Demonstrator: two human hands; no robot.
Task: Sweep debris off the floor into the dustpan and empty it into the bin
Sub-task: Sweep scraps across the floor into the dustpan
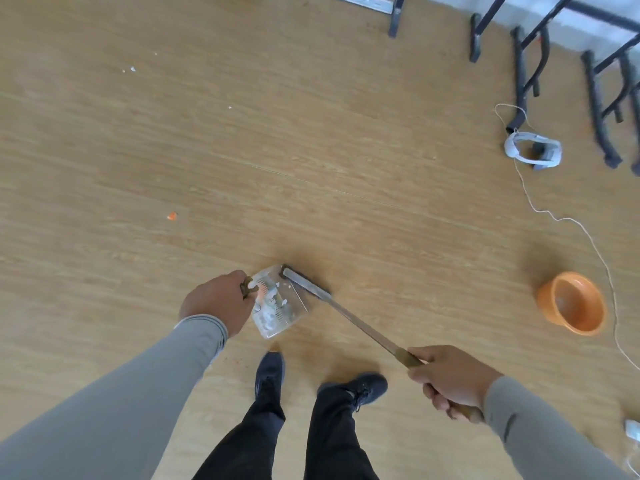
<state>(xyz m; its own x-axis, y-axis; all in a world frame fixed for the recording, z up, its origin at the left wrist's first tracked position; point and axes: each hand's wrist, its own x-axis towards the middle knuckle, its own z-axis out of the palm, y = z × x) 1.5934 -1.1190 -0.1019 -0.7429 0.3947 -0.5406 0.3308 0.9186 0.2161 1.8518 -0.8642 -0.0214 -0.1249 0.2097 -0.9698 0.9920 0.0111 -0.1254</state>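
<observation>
Sweeping debris point(273, 299) into clear dustpan point(277, 306) mid-floor, near the feet. Left hand point(216, 303) gripping dustpan handle; right hand point(450, 379) gripping broom point(304, 282) shaft, head touching pan lip. Remaining: orange scrap point(171, 216) and white bits point(132, 68) toward floor's far left; likely repositioning next, then emptying into orange bin point(571, 303).

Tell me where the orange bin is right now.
In the head view the orange bin stands on the floor at the right, beyond the right hand, beside the white cable.
</observation>
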